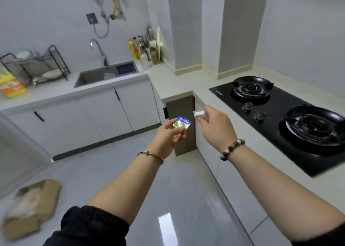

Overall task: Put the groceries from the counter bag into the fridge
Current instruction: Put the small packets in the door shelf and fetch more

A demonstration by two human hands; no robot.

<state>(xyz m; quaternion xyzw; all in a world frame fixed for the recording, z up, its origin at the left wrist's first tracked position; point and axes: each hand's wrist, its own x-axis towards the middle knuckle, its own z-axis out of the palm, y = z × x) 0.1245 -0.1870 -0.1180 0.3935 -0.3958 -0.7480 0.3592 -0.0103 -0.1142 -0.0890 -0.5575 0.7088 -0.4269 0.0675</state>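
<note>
Left grip [169, 134] tight on blue-gold packet [182, 123], right grip [214, 126] tight on white item [198, 113], arms outstretched.

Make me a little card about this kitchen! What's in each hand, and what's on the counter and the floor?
left hand: pinches a small blue-and-gold packet
right hand: grips a small white thing, too blurred to name
counter: yellow bag beside a dish rack, sink, black gas hob
floor: cardboard box
</note>
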